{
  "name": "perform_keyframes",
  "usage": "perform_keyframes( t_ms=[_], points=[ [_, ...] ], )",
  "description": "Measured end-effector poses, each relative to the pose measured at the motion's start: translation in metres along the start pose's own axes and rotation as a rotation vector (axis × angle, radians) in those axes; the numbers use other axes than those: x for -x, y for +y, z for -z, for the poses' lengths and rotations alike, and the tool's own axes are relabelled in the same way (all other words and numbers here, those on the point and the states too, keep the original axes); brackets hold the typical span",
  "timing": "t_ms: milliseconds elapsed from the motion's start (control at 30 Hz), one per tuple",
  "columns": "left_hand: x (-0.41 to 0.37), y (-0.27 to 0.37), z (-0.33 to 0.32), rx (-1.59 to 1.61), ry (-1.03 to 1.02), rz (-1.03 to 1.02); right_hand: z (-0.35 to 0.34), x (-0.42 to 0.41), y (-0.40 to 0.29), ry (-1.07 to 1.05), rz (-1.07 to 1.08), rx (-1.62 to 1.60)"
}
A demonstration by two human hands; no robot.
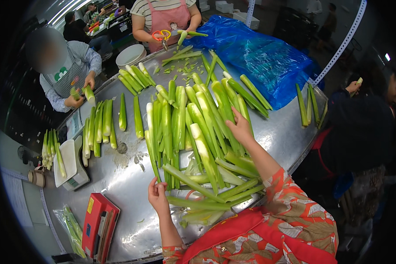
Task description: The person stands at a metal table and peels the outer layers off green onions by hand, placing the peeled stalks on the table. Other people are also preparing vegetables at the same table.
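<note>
A broad heap of green and white stalks (180,122), which look like water bamboo shoots, lies on the metal table before me. My right hand (241,127) rests at the heap's right side, thumb and fingers apart against the stalks. At the lower left of the heap is my left hand (159,194), its fingers loosely bent beside the tip of a thin stalk; whether they touch it is unclear. Between my hands, one thick pale-ended stalk (203,151) lies on top. Loose peeled green sheaths (214,194) are strewn nearest my body, partly covering scissors (178,209).
A red taping device (99,227) and a white scale (72,165) stand at left. More stalks (99,122) lie past the scale. Blue plastic sheeting (250,59) covers the far right. One co-worker (66,66) handles stalks; another (166,19) holds orange-and-yellow scissors.
</note>
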State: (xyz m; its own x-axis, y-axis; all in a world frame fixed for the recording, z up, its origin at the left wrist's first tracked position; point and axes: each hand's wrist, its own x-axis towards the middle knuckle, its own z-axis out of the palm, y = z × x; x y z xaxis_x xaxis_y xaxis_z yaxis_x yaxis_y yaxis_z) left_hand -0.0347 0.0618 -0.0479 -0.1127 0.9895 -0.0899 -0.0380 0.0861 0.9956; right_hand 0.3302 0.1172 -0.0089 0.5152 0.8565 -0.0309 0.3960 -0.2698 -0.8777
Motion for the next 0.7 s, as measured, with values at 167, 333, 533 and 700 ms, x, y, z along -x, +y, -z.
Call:
perform_keyframes(
  t_ms=[167, 333, 533, 700],
  points=[
    [-0.003, 0.027, -0.028, 0.067, -0.084, -0.055, 0.03, 0.075, -0.023, -0.067, 0.207, -0.013],
    [0.004, 0.061, -0.075, 0.11, -0.332, -0.077, 0.03, 0.12, -0.024, -0.136, 0.453, -0.079],
    [0.012, 0.085, -0.104, 0.251, -0.555, -0.048, 0.018, 0.158, -0.035, -0.263, 0.503, -0.235],
    [0.027, 0.106, -0.109, 0.462, -0.558, 0.008, 0.016, 0.177, -0.039, -0.38, 0.525, -0.249]
  ],
)
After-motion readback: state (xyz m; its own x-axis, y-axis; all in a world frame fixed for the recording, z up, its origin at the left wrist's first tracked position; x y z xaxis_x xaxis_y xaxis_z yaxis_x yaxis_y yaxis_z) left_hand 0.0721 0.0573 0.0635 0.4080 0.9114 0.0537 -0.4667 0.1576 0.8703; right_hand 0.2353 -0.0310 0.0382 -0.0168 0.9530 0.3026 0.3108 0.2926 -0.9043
